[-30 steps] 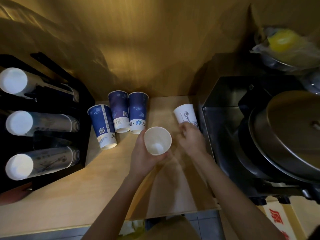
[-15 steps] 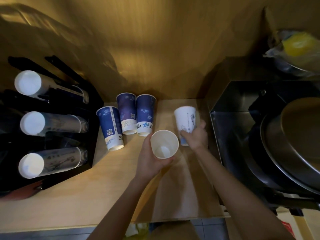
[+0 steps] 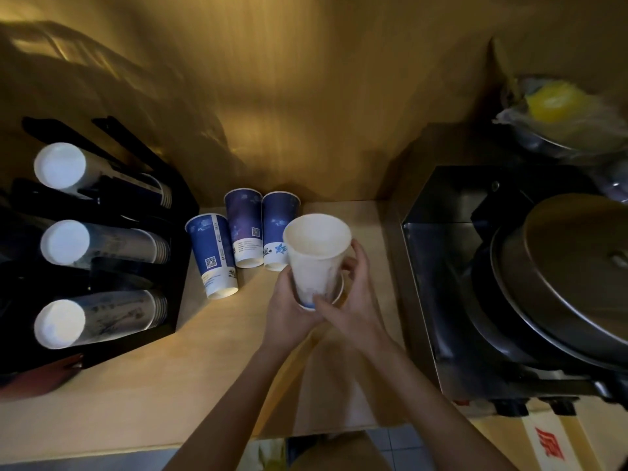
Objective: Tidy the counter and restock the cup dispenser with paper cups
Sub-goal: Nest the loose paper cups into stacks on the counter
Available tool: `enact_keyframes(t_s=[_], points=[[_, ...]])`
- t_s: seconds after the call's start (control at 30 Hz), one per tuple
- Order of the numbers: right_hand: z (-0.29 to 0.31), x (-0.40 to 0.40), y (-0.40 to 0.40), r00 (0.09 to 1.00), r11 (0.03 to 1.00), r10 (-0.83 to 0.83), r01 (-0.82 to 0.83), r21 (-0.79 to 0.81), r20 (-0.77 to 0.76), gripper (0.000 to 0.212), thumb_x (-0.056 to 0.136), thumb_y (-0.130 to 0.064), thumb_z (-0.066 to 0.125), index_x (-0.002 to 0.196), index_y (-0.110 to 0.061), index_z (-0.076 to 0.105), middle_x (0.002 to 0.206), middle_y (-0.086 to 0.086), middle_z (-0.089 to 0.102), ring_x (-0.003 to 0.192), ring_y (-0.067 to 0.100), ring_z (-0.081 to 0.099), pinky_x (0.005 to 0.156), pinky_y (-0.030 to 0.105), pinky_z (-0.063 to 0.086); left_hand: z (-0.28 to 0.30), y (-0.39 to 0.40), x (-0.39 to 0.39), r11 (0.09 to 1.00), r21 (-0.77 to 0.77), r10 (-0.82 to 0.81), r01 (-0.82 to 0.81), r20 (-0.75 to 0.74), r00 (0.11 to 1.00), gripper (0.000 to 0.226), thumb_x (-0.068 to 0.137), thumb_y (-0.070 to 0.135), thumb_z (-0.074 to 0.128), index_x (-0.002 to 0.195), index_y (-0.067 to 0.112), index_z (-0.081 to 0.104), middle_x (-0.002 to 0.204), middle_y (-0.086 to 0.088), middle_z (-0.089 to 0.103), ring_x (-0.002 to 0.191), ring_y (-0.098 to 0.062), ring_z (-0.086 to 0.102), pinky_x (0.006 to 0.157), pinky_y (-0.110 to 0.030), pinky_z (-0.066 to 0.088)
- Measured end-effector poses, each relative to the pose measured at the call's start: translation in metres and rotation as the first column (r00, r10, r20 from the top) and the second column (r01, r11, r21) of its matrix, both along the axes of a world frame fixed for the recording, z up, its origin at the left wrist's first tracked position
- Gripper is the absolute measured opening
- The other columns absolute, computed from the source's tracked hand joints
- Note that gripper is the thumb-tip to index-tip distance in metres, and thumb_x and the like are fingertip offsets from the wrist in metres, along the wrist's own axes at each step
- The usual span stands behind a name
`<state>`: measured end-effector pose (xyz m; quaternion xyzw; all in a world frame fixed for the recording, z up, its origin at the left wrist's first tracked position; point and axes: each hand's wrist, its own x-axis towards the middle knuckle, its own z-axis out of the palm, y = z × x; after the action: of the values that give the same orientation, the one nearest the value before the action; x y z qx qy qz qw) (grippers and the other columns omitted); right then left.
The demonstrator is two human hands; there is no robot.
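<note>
Over the middle of the wooden counter [image 3: 217,365] I hold two white paper cups, mouths up. The upper white cup [image 3: 316,263] sits partly inside the lower white cup [image 3: 338,292], of which only the rim shows. My left hand [image 3: 289,311] wraps the bottom of the pair from the left. My right hand [image 3: 355,294] grips it from the right. Three blue paper cups [image 3: 212,253], [image 3: 245,226], [image 3: 277,229] stand upside down behind my hands. The black cup dispenser [image 3: 180,232] at the left holds three rows of cups [image 3: 102,243].
A stainless steel appliance [image 3: 428,283] with a large round lid [image 3: 577,277] fills the right side, close to my right hand. A plastic bag with something yellow [image 3: 557,107] lies behind it. A cardboard box [image 3: 550,443] sits at the lower right. The wall stands right behind the blue cups.
My right hand picked the white cup up off the counter by the appliance and brought it left. It now sits in the cup that my left hand holds.
</note>
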<state>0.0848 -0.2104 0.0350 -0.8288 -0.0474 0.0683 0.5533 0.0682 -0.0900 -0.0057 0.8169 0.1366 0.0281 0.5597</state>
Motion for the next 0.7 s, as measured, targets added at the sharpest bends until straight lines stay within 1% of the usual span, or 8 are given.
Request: enact_keyframes(t_s=[0.07, 0.17, 0.23, 0.33, 0.4, 0.5, 0.6, 0.7], points=[[-0.003, -0.002, -0.004, 0.999, 0.993, 0.029, -0.026, -0.119, 0.022, 0.101, 0.061, -0.036, 0.070, 0.144, -0.026, 0.012, 0.130, -0.004, 0.044, 0.125, 0.017, 0.042, 0.094, 0.024, 0.037, -0.003, 0.000, 0.001, 1.000, 0.013, 0.001, -0.001, 0.005, 1.000, 0.087, 0.049, 0.029, 0.088, 0.121, 0.030, 0.039, 0.118, 0.011, 0.055, 0.107, 0.001, 0.055, 0.079, 0.004, 0.039], [-0.001, -0.003, -0.008, 0.995, 0.968, 0.089, -0.075, -0.239, 0.049, 0.101, 0.063, -0.042, 0.069, 0.145, -0.023, 0.013, 0.142, 0.001, 0.037, 0.132, 0.016, 0.031, 0.102, 0.026, 0.029, -0.004, -0.001, 0.001, 1.000, 0.014, 0.012, -0.013, 0.024, 1.000, 0.092, 0.052, 0.025, 0.088, 0.130, 0.019, 0.039, 0.119, 0.011, 0.052, 0.109, -0.004, 0.050, 0.079, 0.008, 0.034], [-0.001, -0.001, -0.009, 0.984, 0.935, 0.148, -0.107, -0.337, 0.100, 0.097, 0.065, -0.044, 0.066, 0.145, -0.019, 0.015, 0.146, 0.004, 0.034, 0.135, 0.016, 0.026, 0.107, 0.029, 0.028, -0.002, -0.001, -0.001, 1.000, 0.015, 0.024, -0.025, 0.031, 0.999, 0.088, 0.053, 0.022, 0.088, 0.128, 0.019, 0.041, 0.115, 0.011, 0.052, 0.106, -0.005, 0.050, 0.077, 0.002, 0.037], [-0.005, -0.001, -0.010, 0.949, 0.844, 0.280, -0.171, -0.509, 0.145, 0.084, 0.075, -0.054, 0.053, 0.143, -0.015, 0.023, 0.152, 0.005, 0.029, 0.139, 0.020, 0.024, 0.115, 0.039, 0.026, 0.000, -0.004, -0.001, 0.999, 0.027, 0.036, -0.037, 0.030, 0.999, 0.092, 0.051, 0.030, 0.087, 0.129, 0.018, 0.040, 0.113, 0.012, 0.050, 0.103, -0.006, 0.049, 0.083, -0.017, 0.039], [-0.007, -0.003, -0.013, 0.954, 0.827, 0.279, -0.181, -0.532, 0.110, 0.082, 0.079, -0.058, 0.045, 0.144, -0.016, 0.020, 0.156, 0.003, 0.021, 0.141, 0.019, 0.022, 0.116, 0.038, 0.023, 0.003, -0.009, 0.002, 0.999, 0.037, 0.022, -0.022, 0.023, 1.000, 0.096, 0.052, 0.030, 0.087, 0.132, 0.017, 0.036, 0.114, 0.011, 0.048, 0.103, -0.006, 0.047, 0.084, -0.017, 0.037], [-0.006, 0.000, -0.024, 0.978, 0.866, 0.186, -0.116, -0.486, 0.098, 0.084, 0.079, -0.052, 0.057, 0.145, -0.021, 0.015, 0.153, 0.000, 0.027, 0.137, 0.016, 0.028, 0.111, 0.035, 0.028, 0.007, -0.022, 0.012, 0.994, 0.079, -0.075, 0.075, 0.002, 0.997, 0.099, 0.057, 0.033, 0.084, 0.137, 0.020, 0.026, 0.128, 0.005, 0.049, 0.112, -0.010, 0.047, 0.090, -0.024, 0.039], [-0.001, 0.012, -0.040, 0.985, 0.862, 0.135, -0.062, -0.503, 0.110, 0.083, 0.080, -0.048, 0.060, 0.145, -0.020, 0.016, 0.150, 0.002, 0.032, 0.135, 0.017, 0.030, 0.109, 0.035, 0.030, 0.007, -0.037, 0.027, 0.982, 0.123, -0.146, 0.144, 0.010, 0.989, 0.102, 0.054, 0.041, 0.083, 0.138, 0.018, 0.029, 0.139, -0.004, 0.045, 0.124, -0.018, 0.046, 0.103, -0.030, 0.040], [0.002, 0.024, -0.054, 0.988, 0.822, 0.098, -0.014, -0.570, 0.116, 0.083, 0.080, -0.051, 0.058, 0.144, -0.017, 0.018, 0.146, 0.004, 0.036, 0.133, 0.019, 0.034, 0.108, 0.036, 0.033, 0.012, -0.053, 0.044, 0.973, 0.127, -0.195, 0.192, 0.014, 0.981, 0.097, 0.055, 0.044, 0.077, 0.135, 0.015, 0.032, 0.137, -0.007, 0.046, 0.123, -0.019, 0.045, 0.103, -0.030, 0.039]])
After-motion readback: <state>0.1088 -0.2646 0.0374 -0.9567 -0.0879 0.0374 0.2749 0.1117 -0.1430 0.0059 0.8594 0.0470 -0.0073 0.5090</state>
